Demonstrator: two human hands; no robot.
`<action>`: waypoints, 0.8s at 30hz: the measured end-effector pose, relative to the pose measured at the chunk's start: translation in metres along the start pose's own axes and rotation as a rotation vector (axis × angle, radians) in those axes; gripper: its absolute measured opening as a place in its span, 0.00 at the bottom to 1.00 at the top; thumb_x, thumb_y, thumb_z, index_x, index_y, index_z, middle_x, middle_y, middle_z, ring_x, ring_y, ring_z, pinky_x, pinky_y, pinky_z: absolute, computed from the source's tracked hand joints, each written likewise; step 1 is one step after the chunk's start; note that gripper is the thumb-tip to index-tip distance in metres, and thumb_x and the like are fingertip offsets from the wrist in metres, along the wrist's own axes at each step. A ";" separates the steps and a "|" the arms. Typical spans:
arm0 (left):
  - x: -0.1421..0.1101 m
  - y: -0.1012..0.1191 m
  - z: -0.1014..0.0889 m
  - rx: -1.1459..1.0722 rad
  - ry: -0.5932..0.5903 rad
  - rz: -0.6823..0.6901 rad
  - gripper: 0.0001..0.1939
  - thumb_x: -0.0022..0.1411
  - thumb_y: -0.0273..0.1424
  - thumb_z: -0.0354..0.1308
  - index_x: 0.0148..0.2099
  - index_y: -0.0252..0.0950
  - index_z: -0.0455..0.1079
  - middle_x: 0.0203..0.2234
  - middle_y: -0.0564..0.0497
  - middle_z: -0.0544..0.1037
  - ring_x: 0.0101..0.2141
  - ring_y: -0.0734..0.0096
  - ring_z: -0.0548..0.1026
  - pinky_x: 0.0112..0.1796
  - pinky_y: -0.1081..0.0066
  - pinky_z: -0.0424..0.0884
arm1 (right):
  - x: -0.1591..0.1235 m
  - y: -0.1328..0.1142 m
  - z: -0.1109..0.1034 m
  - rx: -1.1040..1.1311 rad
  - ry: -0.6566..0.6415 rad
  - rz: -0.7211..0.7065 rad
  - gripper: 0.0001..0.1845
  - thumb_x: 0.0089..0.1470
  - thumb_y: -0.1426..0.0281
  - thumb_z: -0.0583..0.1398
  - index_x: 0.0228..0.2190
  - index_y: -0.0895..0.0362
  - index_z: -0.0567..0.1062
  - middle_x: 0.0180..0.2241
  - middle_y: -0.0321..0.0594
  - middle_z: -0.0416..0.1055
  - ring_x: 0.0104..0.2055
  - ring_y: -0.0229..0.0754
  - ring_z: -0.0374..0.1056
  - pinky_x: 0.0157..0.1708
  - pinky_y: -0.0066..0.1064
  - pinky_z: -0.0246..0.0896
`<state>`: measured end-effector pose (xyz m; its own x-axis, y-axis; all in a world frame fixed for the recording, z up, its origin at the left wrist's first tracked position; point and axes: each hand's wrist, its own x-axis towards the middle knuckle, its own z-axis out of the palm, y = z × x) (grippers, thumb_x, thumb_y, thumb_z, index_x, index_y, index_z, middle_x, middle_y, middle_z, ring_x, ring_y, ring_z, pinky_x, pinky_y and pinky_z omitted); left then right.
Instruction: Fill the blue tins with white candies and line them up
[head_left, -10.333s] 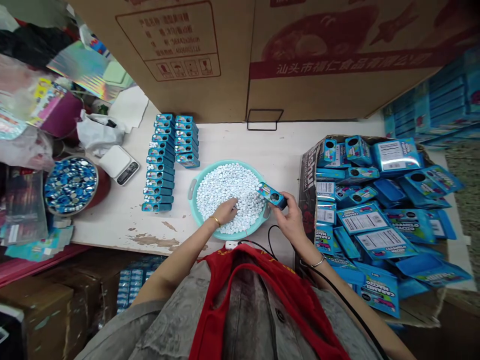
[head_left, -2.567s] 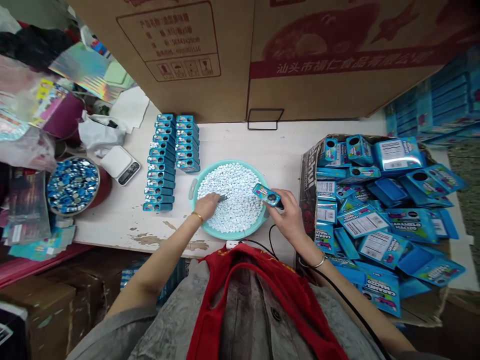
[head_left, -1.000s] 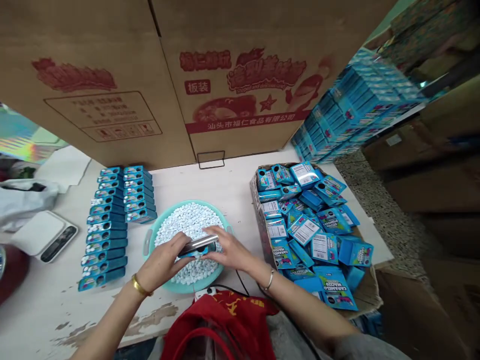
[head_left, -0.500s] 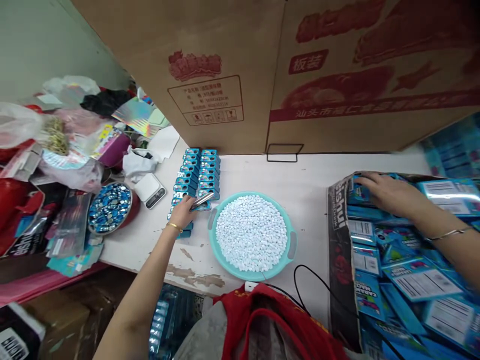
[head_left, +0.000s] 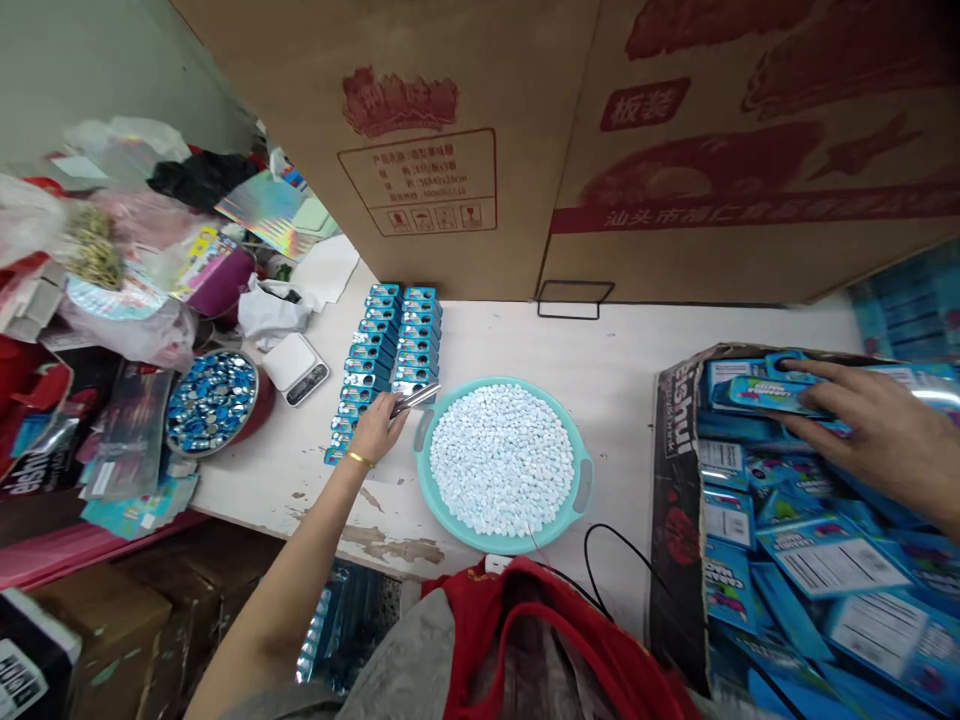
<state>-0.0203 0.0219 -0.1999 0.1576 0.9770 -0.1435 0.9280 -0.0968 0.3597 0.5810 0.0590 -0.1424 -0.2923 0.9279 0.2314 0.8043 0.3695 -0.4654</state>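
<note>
My left hand [head_left: 377, 428] is closed on a slim, shiny metal scoop [head_left: 417, 399], beside two rows of small blue boxes [head_left: 380, 340] with round dark holes on top. Some boxes on the left row show white pieces at their holes. Right of this hand stands a round turquoise basin [head_left: 587, 487] full of small white candies [head_left: 501, 460]. My right hand [head_left: 870, 415] is over the carton at the right, its fingers closed round a small blue candy box [head_left: 772, 396]. Part of that box is hidden by the fingers.
An open carton [head_left: 675, 540] holds many loose blue boxes. Tall cardboard boxes [head_left: 450, 260] line the back. Left stand a white scale [head_left: 294, 368], a tub of blue-and-silver wrapped sweets [head_left: 214, 400] and heaped bags [head_left: 135, 320]. A black cable [head_left: 626, 532] lies in front.
Both hands were over the basin with a box and the scoop, then parted. My left hand went to the box rows and has shifted slightly right; my right hand reached into the carton and took a box.
</note>
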 end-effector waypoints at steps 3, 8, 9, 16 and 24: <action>-0.038 0.030 0.004 -0.057 -0.262 0.111 0.14 0.68 0.33 0.47 0.51 0.38 0.67 0.42 0.45 0.74 0.45 0.64 0.73 0.48 0.65 0.69 | -0.017 -0.060 -0.018 0.120 0.035 0.230 0.28 0.46 0.37 0.59 0.23 0.49 0.66 0.26 0.44 0.65 0.28 0.43 0.61 0.26 0.41 0.55; -0.078 0.092 0.048 0.099 -0.615 -0.015 0.08 0.60 0.25 0.54 0.42 0.38 0.70 0.40 0.45 0.76 0.41 0.62 0.75 0.43 0.65 0.70 | -0.055 -0.146 0.010 0.714 -0.229 0.520 0.24 0.39 0.53 0.71 0.33 0.48 0.69 0.32 0.39 0.70 0.34 0.45 0.70 0.32 0.37 0.68; -0.079 0.103 0.061 0.104 -0.612 -0.040 0.08 0.61 0.25 0.53 0.42 0.37 0.69 0.40 0.44 0.75 0.41 0.62 0.75 0.42 0.65 0.70 | -0.064 -0.161 0.020 0.873 -0.323 0.591 0.26 0.39 0.56 0.72 0.38 0.48 0.69 0.33 0.38 0.72 0.35 0.45 0.72 0.33 0.37 0.70; -0.049 0.159 0.136 0.030 -0.454 -0.127 0.10 0.66 0.26 0.46 0.48 0.34 0.63 0.48 0.38 0.71 0.45 0.58 0.74 0.43 0.63 0.70 | -0.113 -0.234 0.064 1.589 -0.547 0.998 0.27 0.46 0.57 0.69 0.46 0.53 0.71 0.39 0.42 0.78 0.39 0.47 0.77 0.47 0.45 0.70; -0.036 0.161 0.146 -0.131 -0.327 -0.089 0.13 0.65 0.24 0.48 0.51 0.35 0.62 0.49 0.40 0.72 0.50 0.59 0.71 0.51 0.62 0.67 | -0.105 -0.197 0.102 1.155 -0.026 0.823 0.27 0.44 0.58 0.70 0.44 0.51 0.69 0.42 0.38 0.76 0.45 0.45 0.73 0.48 0.41 0.70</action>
<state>0.1732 -0.0560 -0.2710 0.1970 0.8662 -0.4593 0.8954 0.0319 0.4442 0.4004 -0.1055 -0.1627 0.0258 0.8910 -0.4532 -0.1178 -0.4475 -0.8865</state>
